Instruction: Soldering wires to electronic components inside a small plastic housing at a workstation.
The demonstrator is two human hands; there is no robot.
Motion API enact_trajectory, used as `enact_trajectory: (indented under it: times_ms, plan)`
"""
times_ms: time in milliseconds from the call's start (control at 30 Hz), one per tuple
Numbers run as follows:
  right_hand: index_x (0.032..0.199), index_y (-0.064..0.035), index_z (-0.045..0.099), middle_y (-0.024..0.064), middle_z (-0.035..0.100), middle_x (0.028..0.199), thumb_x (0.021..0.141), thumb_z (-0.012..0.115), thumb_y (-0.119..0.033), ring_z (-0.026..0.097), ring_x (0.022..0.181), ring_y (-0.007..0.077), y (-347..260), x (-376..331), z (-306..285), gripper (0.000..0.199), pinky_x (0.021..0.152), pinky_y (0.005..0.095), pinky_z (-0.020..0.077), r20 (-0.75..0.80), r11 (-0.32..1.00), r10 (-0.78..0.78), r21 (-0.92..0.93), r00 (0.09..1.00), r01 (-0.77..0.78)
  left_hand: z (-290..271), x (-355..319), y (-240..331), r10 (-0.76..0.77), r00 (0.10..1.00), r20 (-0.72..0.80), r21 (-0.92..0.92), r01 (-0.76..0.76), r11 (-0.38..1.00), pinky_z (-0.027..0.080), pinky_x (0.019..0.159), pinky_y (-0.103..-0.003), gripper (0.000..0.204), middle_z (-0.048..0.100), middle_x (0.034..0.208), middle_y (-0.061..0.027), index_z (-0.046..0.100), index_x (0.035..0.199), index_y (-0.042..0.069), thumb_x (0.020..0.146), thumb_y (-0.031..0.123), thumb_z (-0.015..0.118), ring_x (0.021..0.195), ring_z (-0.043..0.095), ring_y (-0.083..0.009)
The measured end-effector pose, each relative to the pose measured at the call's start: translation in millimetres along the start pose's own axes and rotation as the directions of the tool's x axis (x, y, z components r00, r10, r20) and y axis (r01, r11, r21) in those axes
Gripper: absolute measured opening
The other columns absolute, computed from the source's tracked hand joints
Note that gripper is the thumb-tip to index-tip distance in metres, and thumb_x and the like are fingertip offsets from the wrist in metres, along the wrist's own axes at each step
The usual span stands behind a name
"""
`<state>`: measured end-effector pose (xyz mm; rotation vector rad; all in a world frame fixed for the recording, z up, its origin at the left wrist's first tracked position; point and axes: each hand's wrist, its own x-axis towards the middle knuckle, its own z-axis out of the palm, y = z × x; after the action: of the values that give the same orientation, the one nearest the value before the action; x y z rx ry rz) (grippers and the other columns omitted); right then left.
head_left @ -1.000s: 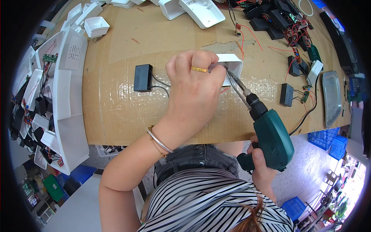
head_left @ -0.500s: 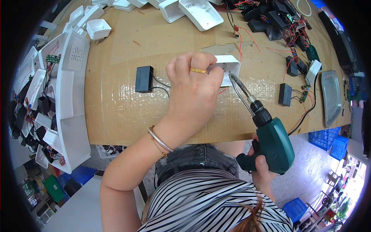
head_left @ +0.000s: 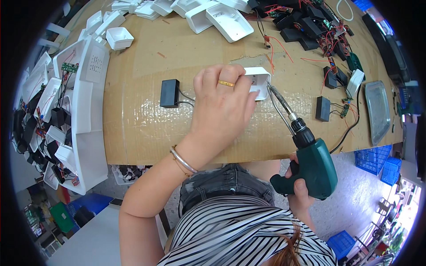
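My left hand (head_left: 224, 99) is closed on a small white plastic case (head_left: 259, 78) on the cardboard-covered bench. Its fingers hide the case's left part and whatever may be inside there. My right hand (head_left: 301, 195) grips a dark green soldering gun (head_left: 316, 168) by its handle. The gun's metal tip, with a thin tube beside it, points at the case's right edge. Left of my left hand lies a black rectangular box (head_left: 169, 93). Its two black leads run under that hand.
White cases (head_left: 228, 22) pile up at the back. Black boxes with red wires (head_left: 310, 26) heap at the back right. A white bin (head_left: 91, 97) full of parts stands left. Another black box (head_left: 323, 108) and a clear tray (head_left: 378, 113) lie right, near the gun's black cord (head_left: 350, 133).
The view has shifted slightly. The left fingers have changed position on the case, with the thumb lower now. The gun's tip sits nearer the case's right edge than inside it.
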<state>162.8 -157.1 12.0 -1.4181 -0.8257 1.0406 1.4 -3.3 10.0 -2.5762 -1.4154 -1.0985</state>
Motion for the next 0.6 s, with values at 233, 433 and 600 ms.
enact_trajectory:
  times_ms: [233, 433, 600]
  plan:
    - [0.112, 0.0041, 0.049, 0.0134, 0.055, 0.099, 0.070, 0.065, -0.045, 0.050, 0.066, 0.0141, -0.4, -2.9, -1.5, 0.066, 0.056, 0.0250, 0.0411, -0.015, 0.998, -0.050, 0.024, 0.999, 0.051, -24.3, -5.0, 1.7, 0.047, 0.979, 0.197, -0.150, -0.017, 0.989, 0.034, 0.088, -0.043, 0.019, 0.045, 0.114, -0.0139, 0.059, 0.076, 0.005, 0.065, 0.015, 0.071, 0.108, 0.040, -0.0337]
    - [0.112, 0.0036, 0.049, 0.0134, 0.055, 0.099, 0.068, 0.065, -0.046, 0.050, 0.065, 0.0139, -1.5, -4.3, -2.5, 0.069, 0.056, 0.0253, 0.0396, -0.020, 0.999, -0.050, 0.018, 0.999, 0.050, -14.9, -13.2, 1.9, 0.035, 0.986, 0.162, -0.115, -0.016, 0.993, 0.032, 0.093, -0.048, 0.019, 0.044, 0.116, -0.0142, 0.060, 0.076, 0.000, 0.064, 0.012, 0.068, 0.112, 0.038, -0.0345]
    - [0.115, 0.0034, 0.048, 0.0142, 0.056, 0.101, 0.068, 0.068, -0.044, 0.052, 0.068, 0.0140, 0.6, -7.5, -3.9, 0.069, 0.059, 0.0257, 0.0422, -0.009, 0.998, -0.050, 0.042, 0.999, 0.050, -6.2, -13.3, 2.1, 0.028, 0.997, 0.066, -0.063, -0.023, 0.998, 0.033, 0.093, -0.047, 0.016, 0.047, 0.114, -0.0147, 0.057, 0.075, -0.001, 0.066, 0.010, 0.065, 0.110, 0.040, -0.0347]
